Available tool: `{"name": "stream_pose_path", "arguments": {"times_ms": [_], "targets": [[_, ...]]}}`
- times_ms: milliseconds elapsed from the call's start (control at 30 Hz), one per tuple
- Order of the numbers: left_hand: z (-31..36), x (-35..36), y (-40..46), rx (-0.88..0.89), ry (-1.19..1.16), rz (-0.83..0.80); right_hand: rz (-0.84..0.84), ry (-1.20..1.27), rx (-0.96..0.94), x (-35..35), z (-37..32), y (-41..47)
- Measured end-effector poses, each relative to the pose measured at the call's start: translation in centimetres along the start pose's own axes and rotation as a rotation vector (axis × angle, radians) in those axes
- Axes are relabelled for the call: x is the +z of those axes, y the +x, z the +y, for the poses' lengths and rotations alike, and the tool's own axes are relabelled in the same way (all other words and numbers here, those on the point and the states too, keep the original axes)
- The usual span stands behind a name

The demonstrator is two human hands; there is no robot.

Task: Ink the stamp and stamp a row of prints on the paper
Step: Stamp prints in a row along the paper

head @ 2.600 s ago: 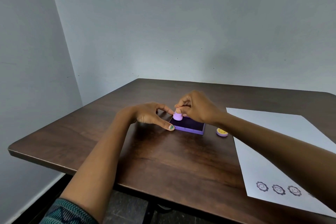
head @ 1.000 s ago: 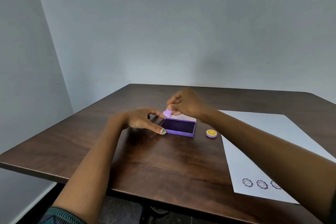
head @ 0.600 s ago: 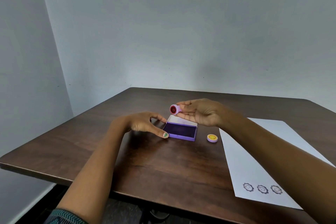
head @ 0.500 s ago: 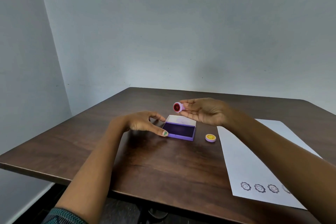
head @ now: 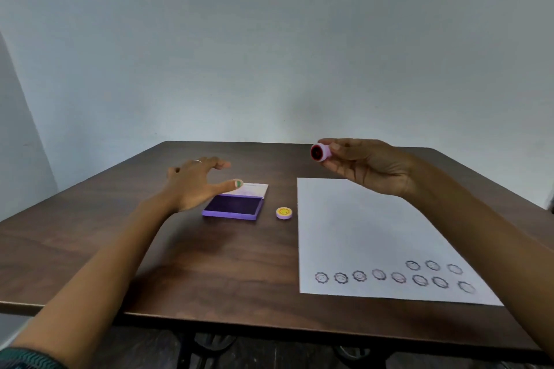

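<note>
right hand [head: 371, 166] pinches stamp [head: 320, 152] above paper's [head: 359, 228] far edge, dark face turned sideways. left hand [head: 195, 183], fingers spread, hovers over ink pad [head: 232, 207], hiding its left corner. nearest prints [head: 395, 276] blurred.

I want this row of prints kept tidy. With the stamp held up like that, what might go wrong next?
1. The stamp faces sideways in the right hand; set down tilted, it may print partially.
2. Prints on the paper look faint and uneven; another may overlap them.
3. The left hand hovers near the open ink pad; fingers may smudge.
</note>
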State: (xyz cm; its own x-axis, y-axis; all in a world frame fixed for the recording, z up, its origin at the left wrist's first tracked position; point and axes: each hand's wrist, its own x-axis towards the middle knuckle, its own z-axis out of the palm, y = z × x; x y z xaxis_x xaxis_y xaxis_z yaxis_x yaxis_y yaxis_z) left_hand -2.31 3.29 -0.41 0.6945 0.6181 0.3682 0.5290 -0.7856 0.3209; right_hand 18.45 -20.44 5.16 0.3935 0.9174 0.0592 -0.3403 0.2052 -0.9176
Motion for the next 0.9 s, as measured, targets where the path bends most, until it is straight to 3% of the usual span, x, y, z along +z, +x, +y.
{"name": "stream_pose_path", "arguments": {"times_ms": [133,333,433,600,733,900], "targets": [[4.0,0.5,-0.4,0.068,-0.098,-0.023,0.006,-0.063,-0.047,-2.8,-1.0,-2.3],[11.3,2.1,-1.0,0.212,-0.353,-0.307,-0.018,-0.321,-0.041,-5.0,-1.4,-5.3],[13.7,3.2,-1.4,0.28,-0.305,-0.441,-0.035,-0.539,-0.034,-5.2,-0.9,-6.5],[13.5,5.4,-1.9,0.372,0.008,-0.401,0.015,-0.971,-0.104,-4.8,-0.4,-8.5],[12.4,5.6,-2.3,0.362,-0.014,-0.395,0.025,-1.26,-0.102,-4.2,0.0,-10.0],[12.6,5.7,-2.4,0.358,-0.011,-0.381,0.024,-1.394,-0.137,-3.1,0.5,-11.1]]}}
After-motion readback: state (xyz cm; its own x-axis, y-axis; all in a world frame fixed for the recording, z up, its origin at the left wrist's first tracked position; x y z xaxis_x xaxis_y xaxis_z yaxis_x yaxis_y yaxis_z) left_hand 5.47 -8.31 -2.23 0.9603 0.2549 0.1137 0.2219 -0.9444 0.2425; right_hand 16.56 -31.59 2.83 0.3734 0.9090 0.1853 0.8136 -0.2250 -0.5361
